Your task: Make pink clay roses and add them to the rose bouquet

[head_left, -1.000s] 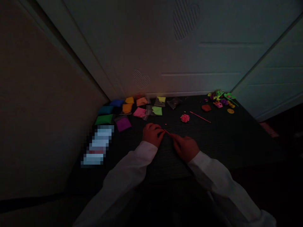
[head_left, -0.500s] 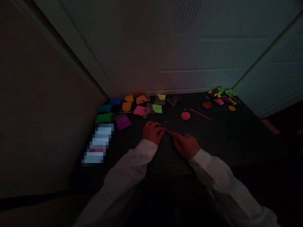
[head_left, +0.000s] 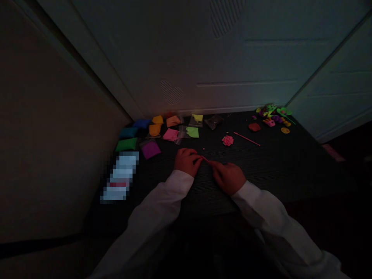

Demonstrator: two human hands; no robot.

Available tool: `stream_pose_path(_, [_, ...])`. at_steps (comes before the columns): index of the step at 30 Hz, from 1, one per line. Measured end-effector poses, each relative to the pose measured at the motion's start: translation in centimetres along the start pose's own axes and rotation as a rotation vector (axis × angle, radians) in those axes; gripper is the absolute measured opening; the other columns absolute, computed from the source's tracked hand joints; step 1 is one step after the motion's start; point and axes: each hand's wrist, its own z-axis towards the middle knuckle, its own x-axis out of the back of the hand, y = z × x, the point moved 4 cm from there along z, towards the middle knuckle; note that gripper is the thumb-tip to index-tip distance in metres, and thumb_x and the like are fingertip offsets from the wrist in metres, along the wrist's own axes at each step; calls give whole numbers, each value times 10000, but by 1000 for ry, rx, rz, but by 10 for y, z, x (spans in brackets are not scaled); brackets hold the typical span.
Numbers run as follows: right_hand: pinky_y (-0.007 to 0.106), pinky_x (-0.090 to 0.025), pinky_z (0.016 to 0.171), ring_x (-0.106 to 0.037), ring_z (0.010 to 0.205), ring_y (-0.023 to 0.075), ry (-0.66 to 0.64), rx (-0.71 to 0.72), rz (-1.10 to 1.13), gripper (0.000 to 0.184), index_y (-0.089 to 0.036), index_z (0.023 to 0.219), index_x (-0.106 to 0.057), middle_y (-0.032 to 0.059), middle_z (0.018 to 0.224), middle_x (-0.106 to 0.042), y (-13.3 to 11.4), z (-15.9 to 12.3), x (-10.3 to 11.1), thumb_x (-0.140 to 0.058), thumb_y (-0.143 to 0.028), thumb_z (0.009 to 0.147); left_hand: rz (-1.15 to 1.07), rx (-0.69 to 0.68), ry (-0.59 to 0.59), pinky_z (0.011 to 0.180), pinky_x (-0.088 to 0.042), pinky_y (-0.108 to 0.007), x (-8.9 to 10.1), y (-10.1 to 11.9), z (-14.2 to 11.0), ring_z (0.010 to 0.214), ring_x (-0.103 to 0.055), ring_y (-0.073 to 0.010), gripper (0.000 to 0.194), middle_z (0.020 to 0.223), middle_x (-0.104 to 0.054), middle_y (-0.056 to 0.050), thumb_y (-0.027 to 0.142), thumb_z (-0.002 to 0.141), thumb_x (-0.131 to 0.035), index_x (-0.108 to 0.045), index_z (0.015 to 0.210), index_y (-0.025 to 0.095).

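In dim light, my left hand (head_left: 186,161) and my right hand (head_left: 229,177) rest on a dark table (head_left: 290,166), fingertips close together. Between them runs a thin red stick (head_left: 205,159), gripped at its lower end by my right hand. My left hand's fingers are curled around something small at the stick's tip; what it is stays hidden. Beyond the hands lie a small pink clay flower (head_left: 228,140) and a second thin pink stick (head_left: 247,139).
Several small bags of coloured clay (head_left: 151,149) lie at the back left. Small clay pieces and tools (head_left: 271,116) sit at the back right beside a red lump (head_left: 254,127). A white panelled wall (head_left: 203,58) stands behind. A blurred packet (head_left: 120,176) lies left.
Both hands stay together at the red stick with hardly any shift. The view has tilted slightly, so the table items sit a little higher.
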Motion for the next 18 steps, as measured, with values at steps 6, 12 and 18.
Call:
stream_pose_path(6, [265,-329,640,-570,630,140,16,-1,-24,342,-239,1139,-446,-3,767,-645,-1,1,-1,-314,-265,824,-11,8,-4,780,-398,-338,1,1,0,865,-430,-200,169,831,-615,-30,326,697,-552,-678,740,224])
stream_pose_path(12, [278,-305,622,-574,625,146,34,-4,-51,338,-222,1118,-467,1,720,-645,-2,1,-2,-327,-262,813,-13,-3,7,782,-399,-340,0,1,0,860,-430,-197,159,823,-615,-27,309,700,-548,-672,745,220])
stream_pose_path(18, [280,-294,610,-573,601,137,52,-7,-53,327,-205,1085,-496,3,707,-645,-2,-1,-4,-341,-256,803,-10,-9,-14,778,-397,-334,0,2,0,853,-435,-193,154,819,-616,-30,299,698,-550,-670,729,209])
